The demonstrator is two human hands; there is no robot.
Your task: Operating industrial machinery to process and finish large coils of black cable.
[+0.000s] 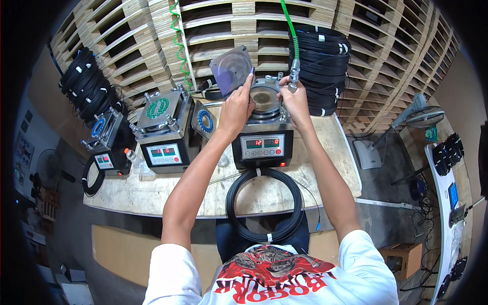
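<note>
While my left hand (235, 109) curled its fingers over the rim of the round grey plate (264, 97) atop the middle machine (263, 137), my right hand (294, 99) pinched the metal nozzle (294, 76) on the green hose (288, 25) just beside it.

Just one view here, a fisheye cam on the person's head, looking steeply down and forward over the workbench (152, 195). Forearms come in from the bottom edge and reach up to mid-frame. Bench machines sit close, wooden pallets (386, 46) fill the top, edges curve hard.
</note>
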